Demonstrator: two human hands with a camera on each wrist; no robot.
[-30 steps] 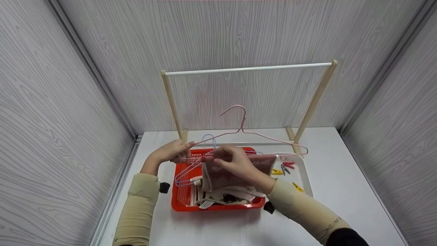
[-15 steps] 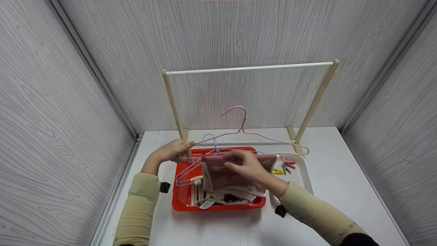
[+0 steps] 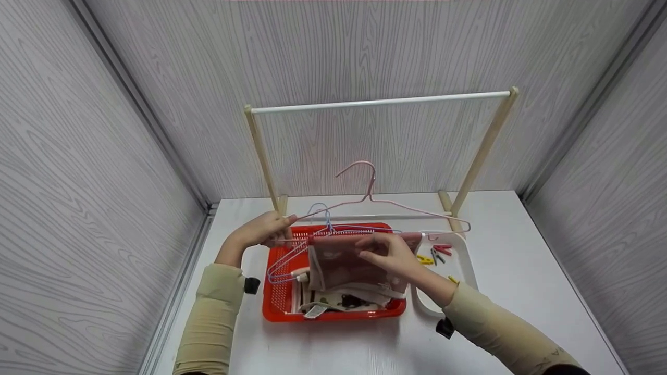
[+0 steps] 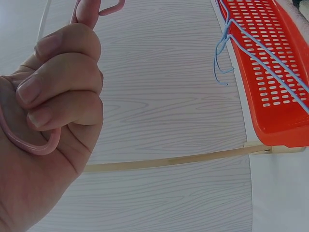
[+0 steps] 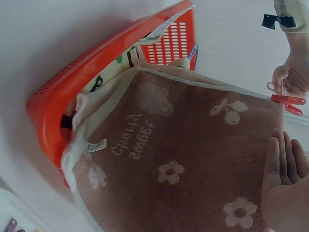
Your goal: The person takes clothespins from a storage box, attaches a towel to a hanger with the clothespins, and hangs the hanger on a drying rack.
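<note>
A pink wire hanger (image 3: 398, 205) is held up by my left hand (image 3: 266, 229), whose fingers curl round its left end in the left wrist view. Over its lower bar hangs a brownish-pink towel (image 5: 183, 140) with pale flowers, lettering and a light border. A red clothespin (image 5: 288, 99) clips the towel's top edge at the left corner, close to the left hand. My right hand (image 3: 391, 255) is at the towel's top edge, right of the middle. In the right wrist view its fingers (image 5: 274, 157) are fairly straight and lie against the cloth.
Under the towel stands a red basket (image 3: 276, 304) with blue hangers (image 3: 281, 268) and folded cloths. To its right, a white tray (image 3: 471, 271) carries yellow, grey and red clothespins (image 3: 442, 249). Behind stands a wooden rack with a white rail (image 3: 380, 103).
My right hand has moved rightward along the towel's top edge from near the red clothespin. The left hand, hanger and towel stay almost where they were.
</note>
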